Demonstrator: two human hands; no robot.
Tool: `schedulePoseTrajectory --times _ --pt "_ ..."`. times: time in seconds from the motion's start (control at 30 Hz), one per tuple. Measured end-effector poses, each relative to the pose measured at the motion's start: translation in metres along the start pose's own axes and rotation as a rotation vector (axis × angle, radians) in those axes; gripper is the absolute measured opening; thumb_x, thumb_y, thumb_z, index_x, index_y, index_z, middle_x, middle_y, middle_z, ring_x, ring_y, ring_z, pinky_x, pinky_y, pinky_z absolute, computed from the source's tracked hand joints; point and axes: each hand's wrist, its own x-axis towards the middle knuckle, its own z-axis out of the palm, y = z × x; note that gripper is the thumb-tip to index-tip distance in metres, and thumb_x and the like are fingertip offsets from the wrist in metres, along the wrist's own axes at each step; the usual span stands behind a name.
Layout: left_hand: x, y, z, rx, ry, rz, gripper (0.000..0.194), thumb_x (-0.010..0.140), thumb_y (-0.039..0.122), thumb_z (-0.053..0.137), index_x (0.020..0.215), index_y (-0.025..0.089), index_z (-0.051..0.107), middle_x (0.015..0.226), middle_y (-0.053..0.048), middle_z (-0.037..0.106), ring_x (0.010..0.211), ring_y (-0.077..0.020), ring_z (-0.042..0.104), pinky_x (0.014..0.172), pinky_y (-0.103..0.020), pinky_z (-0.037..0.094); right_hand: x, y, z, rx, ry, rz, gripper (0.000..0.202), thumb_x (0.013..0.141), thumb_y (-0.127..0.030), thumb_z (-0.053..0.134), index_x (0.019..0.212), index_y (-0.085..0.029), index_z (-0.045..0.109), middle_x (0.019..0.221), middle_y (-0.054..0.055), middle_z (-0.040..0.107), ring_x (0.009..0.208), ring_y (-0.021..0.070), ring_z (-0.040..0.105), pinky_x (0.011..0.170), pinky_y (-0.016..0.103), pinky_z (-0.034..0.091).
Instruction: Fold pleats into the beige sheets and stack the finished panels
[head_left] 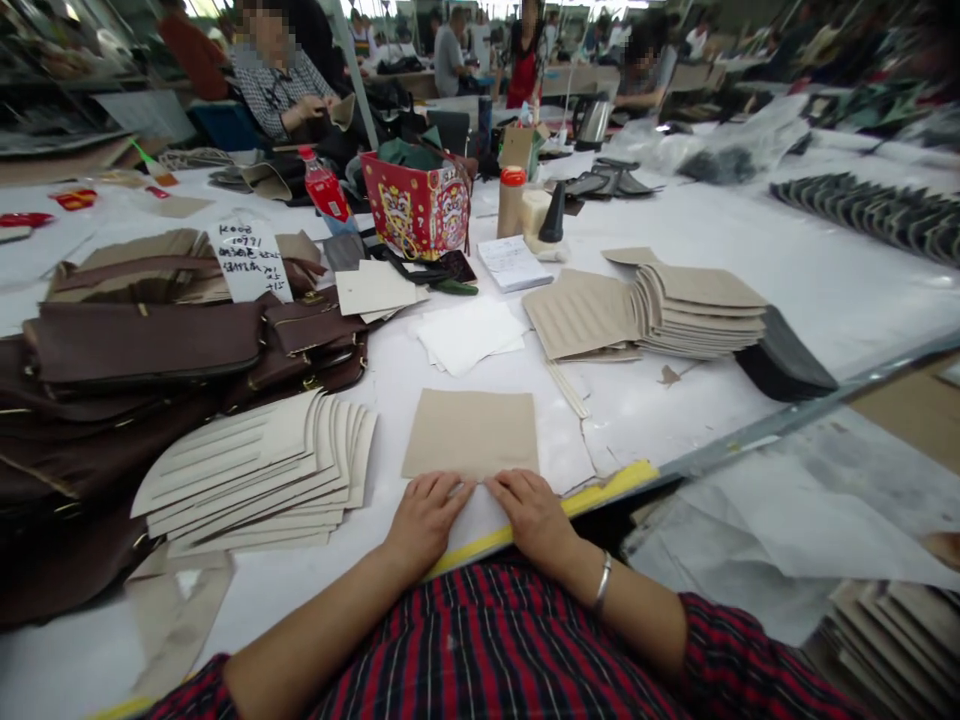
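Note:
A flat beige rectangular piece of lining material (472, 430) lies on the white table in front of me. At its near edge, left of the middle, my left hand (424, 515) pinches the border with bent fingers. My right hand (529, 510) grips the same edge just to the right, its thumb and fingertips close to those of the left. Both hands hide part of that edge. Left of the piece is a fanned stack of cream panels (255, 460). Beyond it are loose white sheets (469, 332).
Dark brown leather bags (150, 350) pile up at the left. Stacked beige panels (697, 300) stand at the back right, near a notepad (514, 262), a red patterned box (416, 205) and a bottle (326, 190). Yellow tape (615, 490) runs along the table's near edge. Other people work behind.

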Motion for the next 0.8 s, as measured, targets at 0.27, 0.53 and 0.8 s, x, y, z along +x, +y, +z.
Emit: schedulePoseTrajectory --times 0.27,0.53,0.8 --pt "0.010 -0.003 -0.006 0.026 -0.062 -0.002 0.041 0.081 0.013 0.043 0.120 0.025 0.049 0.110 -0.006 0.054 0.097 -0.0229 0.044 0.084 -0.039 0.036 0.003 -0.005 -0.005 -0.103 -0.049 0.023 0.039 0.082 -0.012 0.044 0.121 -0.014 0.049 0.109 0.011 0.054 0.101 0.0242 0.043 0.086 0.039 0.038" --pt "-0.017 -0.035 -0.021 0.053 0.060 -0.092 0.035 0.082 0.012 0.040 0.115 0.018 0.052 0.107 -0.009 0.055 0.097 -0.0220 0.048 0.085 -0.039 0.040 -0.012 0.011 -0.013 -0.054 -0.003 0.143 0.039 0.079 -0.005 0.043 0.115 -0.017 0.055 0.104 0.009 0.056 0.096 0.0215 0.047 0.086 0.038 0.040" --pt "0.046 -0.005 -0.007 -0.197 0.068 -0.058 0.019 0.087 0.026 0.045 0.101 0.022 0.057 0.101 -0.004 0.056 0.094 -0.0182 0.047 0.084 -0.035 0.040 0.032 0.002 -0.007 0.095 0.065 0.189 0.030 0.084 -0.015 0.045 0.111 -0.021 0.056 0.098 0.007 0.057 0.093 0.0188 0.048 0.083 0.035 0.041"
